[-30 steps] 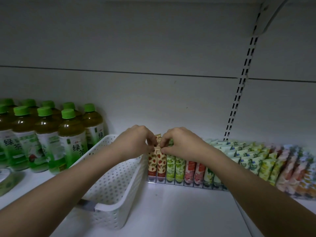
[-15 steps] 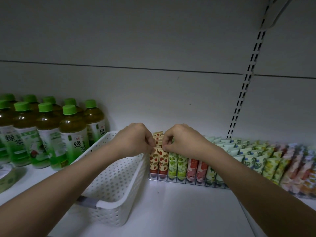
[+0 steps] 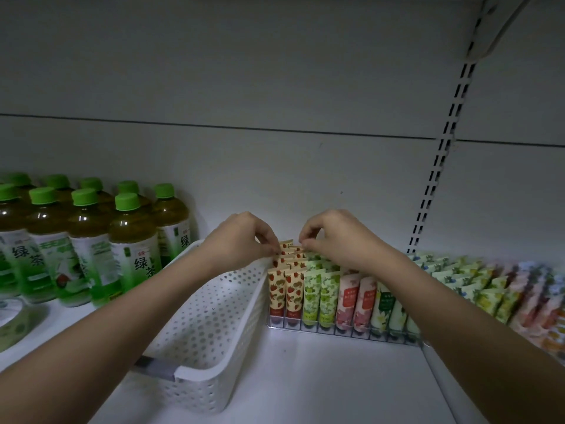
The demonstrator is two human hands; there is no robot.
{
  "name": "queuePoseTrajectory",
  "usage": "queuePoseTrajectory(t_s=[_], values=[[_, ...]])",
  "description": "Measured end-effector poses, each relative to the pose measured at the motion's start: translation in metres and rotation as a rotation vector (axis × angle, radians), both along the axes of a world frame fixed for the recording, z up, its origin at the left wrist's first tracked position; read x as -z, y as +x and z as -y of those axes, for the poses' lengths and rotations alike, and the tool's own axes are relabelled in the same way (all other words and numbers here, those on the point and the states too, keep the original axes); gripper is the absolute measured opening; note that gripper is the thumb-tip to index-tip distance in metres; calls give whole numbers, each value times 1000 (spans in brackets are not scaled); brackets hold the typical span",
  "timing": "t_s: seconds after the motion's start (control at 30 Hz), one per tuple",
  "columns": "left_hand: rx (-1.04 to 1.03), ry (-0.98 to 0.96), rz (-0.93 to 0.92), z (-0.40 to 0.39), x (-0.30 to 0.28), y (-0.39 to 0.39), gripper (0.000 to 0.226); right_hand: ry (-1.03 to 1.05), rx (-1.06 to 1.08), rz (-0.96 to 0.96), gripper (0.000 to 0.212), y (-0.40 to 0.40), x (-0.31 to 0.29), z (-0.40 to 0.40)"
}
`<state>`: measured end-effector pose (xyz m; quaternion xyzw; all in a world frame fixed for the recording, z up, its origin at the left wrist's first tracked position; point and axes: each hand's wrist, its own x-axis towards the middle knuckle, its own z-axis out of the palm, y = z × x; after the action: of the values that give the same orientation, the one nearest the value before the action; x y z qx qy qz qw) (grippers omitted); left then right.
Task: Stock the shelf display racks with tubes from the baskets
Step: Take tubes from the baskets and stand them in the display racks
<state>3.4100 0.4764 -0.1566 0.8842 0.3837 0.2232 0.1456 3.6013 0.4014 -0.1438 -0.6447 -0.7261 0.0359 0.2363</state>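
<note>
- Left hand (image 3: 241, 243) reaching over the rim of the white basket (image 3: 211, 325), fingertips curled and pinching the top edge of a strawberry tube (image 3: 286, 244) at the back of the leftmost lane.
- Right hand (image 3: 333, 238) curled the same way, pinching the tops of the tubes from the other side; exactly which tube it holds hard to tell, fingers covering the edges.
- Strawberry tubes (image 3: 286, 290) standing upright in two lanes at the left end of the wire display rack (image 3: 336, 330), on the shelf (image 3: 321, 377), just beside the basket wall.
- Green-patterned tubes (image 3: 321, 295), pink tubes (image 3: 356, 301) and white-green tubes (image 3: 388, 307) filling lanes to the right; small print on them too fine to read.
- Right forearm hiding the rack's right end.
- More tubes (image 3: 504, 289) further right, blurred and cut off at the frame edge.
- Basket's inside mostly hidden by the left forearm; contents not visible.
- Green tea bottles (image 3: 91, 237) at left, green caps, labels reading "绿茶"; brand print above it too small to make out.
- Round green item (image 3: 12, 319) at far left, cut off, unidentifiable.
</note>
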Motion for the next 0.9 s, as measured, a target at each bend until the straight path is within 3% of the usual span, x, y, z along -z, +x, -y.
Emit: queuePoseTrajectory(t_s=[0.37, 0.9], values=[[46, -8, -107, -6, 7, 14, 7, -108, -56, 94, 4, -4, 6, -11], [84, -20, -93, -7, 7, 10, 9, -140, -79, 126, 7, -6, 9, -13]])
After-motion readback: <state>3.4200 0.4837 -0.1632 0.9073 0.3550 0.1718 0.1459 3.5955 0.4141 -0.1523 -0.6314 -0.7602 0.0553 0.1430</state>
